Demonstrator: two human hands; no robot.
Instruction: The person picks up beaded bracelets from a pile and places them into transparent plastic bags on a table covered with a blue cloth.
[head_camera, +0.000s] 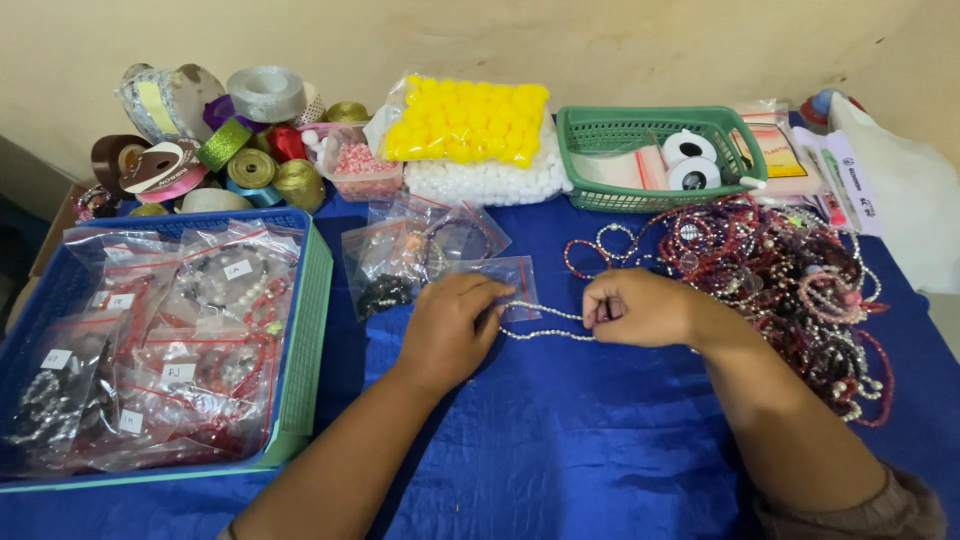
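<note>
My left hand (452, 325) and my right hand (640, 307) rest on the blue cloth (560, 440) in the middle of the table. Between them stretches a white pearl bead bracelet (545, 322), pinched at each end by my fingers. Under my left fingertips lies a small clear zip bag (510, 275) with a red seal. More small bags (420, 250) with beaded pieces lie just behind my left hand.
A blue tray (300, 330) of bagged bracelets stands at the left. A heap of red, purple and pearl bracelets (790, 280) lies at the right. Behind are ribbon spools (210, 140), yellow and white pom-pom packs (470, 140) and a green basket (650, 160).
</note>
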